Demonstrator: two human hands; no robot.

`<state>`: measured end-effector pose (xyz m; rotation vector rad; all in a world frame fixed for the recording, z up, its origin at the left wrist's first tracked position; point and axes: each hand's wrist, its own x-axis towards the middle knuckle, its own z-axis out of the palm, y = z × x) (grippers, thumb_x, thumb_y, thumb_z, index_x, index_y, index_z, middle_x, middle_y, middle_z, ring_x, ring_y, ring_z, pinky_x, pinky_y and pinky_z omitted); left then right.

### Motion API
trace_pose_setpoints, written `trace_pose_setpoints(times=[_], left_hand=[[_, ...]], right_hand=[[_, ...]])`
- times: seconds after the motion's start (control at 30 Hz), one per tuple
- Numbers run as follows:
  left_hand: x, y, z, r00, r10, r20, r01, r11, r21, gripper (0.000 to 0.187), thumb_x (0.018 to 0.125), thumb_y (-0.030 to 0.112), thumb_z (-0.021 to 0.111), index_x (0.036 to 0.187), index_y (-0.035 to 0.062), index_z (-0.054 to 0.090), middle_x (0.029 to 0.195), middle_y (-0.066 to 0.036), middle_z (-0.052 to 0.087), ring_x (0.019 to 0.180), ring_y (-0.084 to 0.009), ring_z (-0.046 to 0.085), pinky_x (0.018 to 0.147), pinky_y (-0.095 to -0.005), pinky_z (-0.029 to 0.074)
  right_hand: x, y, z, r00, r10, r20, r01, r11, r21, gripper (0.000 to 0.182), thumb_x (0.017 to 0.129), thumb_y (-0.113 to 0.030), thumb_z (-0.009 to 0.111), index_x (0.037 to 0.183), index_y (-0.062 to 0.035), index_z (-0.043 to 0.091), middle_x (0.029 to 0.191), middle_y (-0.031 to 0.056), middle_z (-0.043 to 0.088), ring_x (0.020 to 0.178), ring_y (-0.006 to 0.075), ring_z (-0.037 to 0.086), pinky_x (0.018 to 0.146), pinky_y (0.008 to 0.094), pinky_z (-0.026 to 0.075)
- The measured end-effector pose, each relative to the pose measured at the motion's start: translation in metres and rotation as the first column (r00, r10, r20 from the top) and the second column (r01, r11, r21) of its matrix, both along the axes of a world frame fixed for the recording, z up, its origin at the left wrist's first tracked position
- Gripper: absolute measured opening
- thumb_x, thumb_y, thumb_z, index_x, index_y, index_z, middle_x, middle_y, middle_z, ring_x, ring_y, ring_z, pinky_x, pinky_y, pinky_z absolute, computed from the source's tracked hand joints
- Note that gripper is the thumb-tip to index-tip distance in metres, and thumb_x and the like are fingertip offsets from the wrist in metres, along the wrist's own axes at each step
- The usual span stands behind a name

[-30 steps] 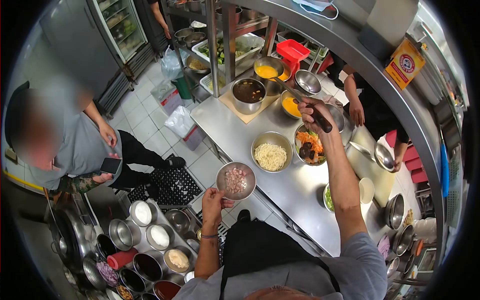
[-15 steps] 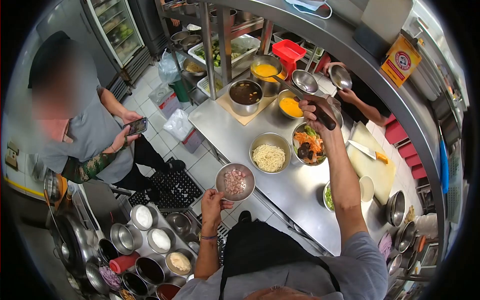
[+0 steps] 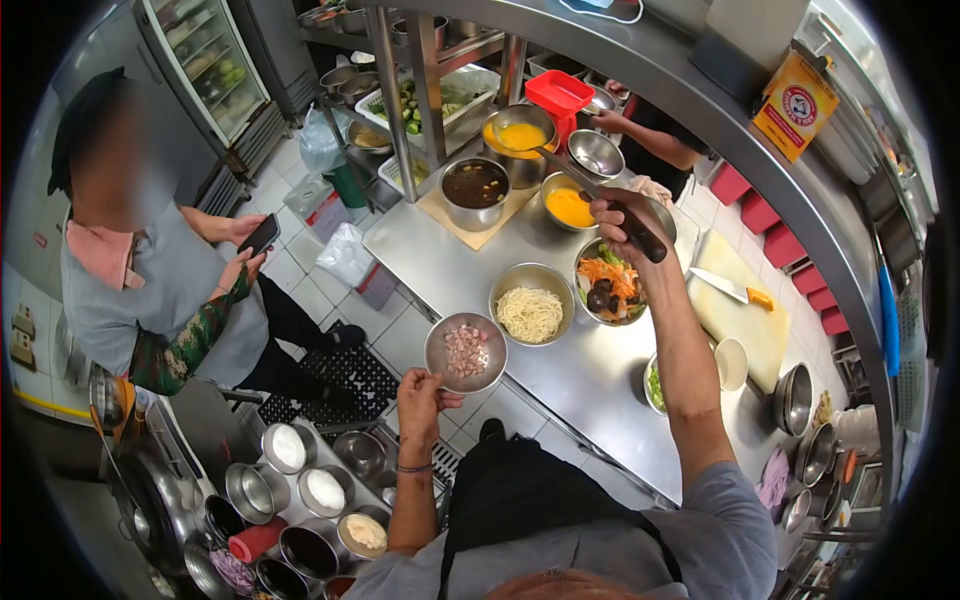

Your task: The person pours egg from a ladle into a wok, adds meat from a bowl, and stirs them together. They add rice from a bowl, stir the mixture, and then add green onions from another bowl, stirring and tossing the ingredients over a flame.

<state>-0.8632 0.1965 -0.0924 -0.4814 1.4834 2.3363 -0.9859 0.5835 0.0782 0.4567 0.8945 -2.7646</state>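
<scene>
My left hand (image 3: 425, 402) grips the rim of a metal bowl (image 3: 437, 350) with diced pink meat (image 3: 467, 349) in it, held out beside the steel table's edge. My right hand (image 3: 627, 222) is closed round the dark handle of a ladle (image 3: 590, 185). The ladle's round head, filled with yellow liquid that looks like beaten egg (image 3: 522, 136), is over a metal pot (image 3: 512, 170). Below my right hand are a bowl of yellow liquid (image 3: 570, 208) and a bowl of sliced vegetables (image 3: 612, 285). A bowl of noodles (image 3: 532, 314) stands between my hands.
A pot of dark broth (image 3: 475, 190) sits on a board. On the right, a knife (image 3: 725, 287) lies on a cutting board (image 3: 745, 335). A person (image 3: 180, 270) holding a phone stands left; a co-worker's arm (image 3: 650, 140) reaches in across the table. An overhead shelf (image 3: 640, 50) spans the back.
The ladle's head now shows above the pot, full of yellow liquid. My left hand still holds the meat bowl. The co-worker's hands have moved left, and the person at left has turned the phone.
</scene>
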Motion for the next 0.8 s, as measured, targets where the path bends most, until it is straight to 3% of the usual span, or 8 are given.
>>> trace_pose_setpoints(times=[0.1, 0.23, 0.4, 0.5, 0.57, 0.8], left_hand=[[-0.001, 0.002, -0.007, 1.000, -0.016, 0.006, 0.016, 1.000, -0.004, 0.016, 0.095, 0.010, 0.059, 0.099, 0.0024, 0.046, 0.082, -0.014, 0.064, 0.060, -0.0262, 0.070, 0.052, -0.0330, 0.059], [-0.001, -0.001, -0.010, 1.000, -0.019, 0.019, 0.020, 1.000, -0.021, 0.015, 0.095, 0.010, 0.059, 0.100, 0.0031, 0.046, 0.083, -0.014, 0.064, 0.061, -0.0262, 0.070, 0.051, -0.0325, 0.059], [-0.007, -0.003, -0.010, 1.000, 0.008, 0.011, -0.008, 1.000, 0.005, 0.015, 0.095, 0.010, 0.059, 0.100, 0.0020, 0.048, 0.081, -0.013, 0.063, 0.059, -0.0252, 0.069, 0.052, -0.0327, 0.059], [-0.024, 0.000, -0.005, 1.000, 0.011, -0.019, -0.011, 1.000, -0.029, 0.014, 0.094, 0.008, 0.059, 0.098, 0.0008, 0.048, 0.081, -0.013, 0.063, 0.060, -0.0256, 0.069, 0.051, -0.0328, 0.059], [-0.043, 0.005, 0.005, 0.998, 0.015, -0.054, -0.018, 0.999, -0.051, 0.014, 0.094, 0.008, 0.059, 0.097, 0.0008, 0.048, 0.080, -0.014, 0.063, 0.060, -0.0252, 0.069, 0.052, -0.0324, 0.059], [-0.094, 0.036, 0.021, 0.978, 0.031, -0.206, -0.024, 0.999, 0.034, 0.014, 0.095, 0.010, 0.059, 0.099, 0.0024, 0.048, 0.084, -0.014, 0.066, 0.063, -0.0238, 0.070, 0.055, -0.0317, 0.059]], right_hand=[[0.000, 0.002, -0.007, 1.000, 0.000, 0.011, -0.001, 0.998, 0.066, 0.015, 0.100, -0.012, 0.051, 0.102, 0.0020, 0.046, 0.073, 0.0033, 0.052, 0.045, 0.0056, 0.046, 0.032, 0.0218, 0.035], [0.001, 0.005, -0.015, 0.998, 0.058, 0.027, -0.060, 0.997, 0.055, 0.018, 0.101, -0.014, 0.052, 0.106, 0.0033, 0.048, 0.073, 0.0025, 0.052, 0.045, 0.0053, 0.045, 0.032, 0.0221, 0.034], [0.002, 0.010, -0.024, 0.999, 0.017, 0.039, -0.017, 1.000, 0.012, 0.020, 0.102, -0.014, 0.050, 0.108, 0.0045, 0.048, 0.073, 0.0032, 0.052, 0.045, 0.0060, 0.045, 0.032, 0.0225, 0.034], [0.003, 0.017, -0.030, 0.997, 0.077, 0.008, -0.077, 0.997, 0.013, 0.020, 0.102, -0.014, 0.049, 0.107, 0.0047, 0.048, 0.072, 0.0032, 0.052, 0.044, 0.0064, 0.044, 0.032, 0.0224, 0.035], [0.008, 0.002, -0.016, 0.999, -0.007, 0.040, 0.005, 0.999, 0.047, 0.016, 0.102, -0.014, 0.049, 0.100, 0.0014, 0.048, 0.072, 0.0036, 0.052, 0.043, 0.0067, 0.044, 0.032, 0.0227, 0.035], [0.015, 0.006, -0.013, 0.998, 0.023, 0.062, -0.025, 0.999, 0.032, 0.013, 0.101, -0.013, 0.051, 0.093, -0.0028, 0.046, 0.072, 0.0040, 0.053, 0.043, 0.0070, 0.044, 0.032, 0.0232, 0.034]])
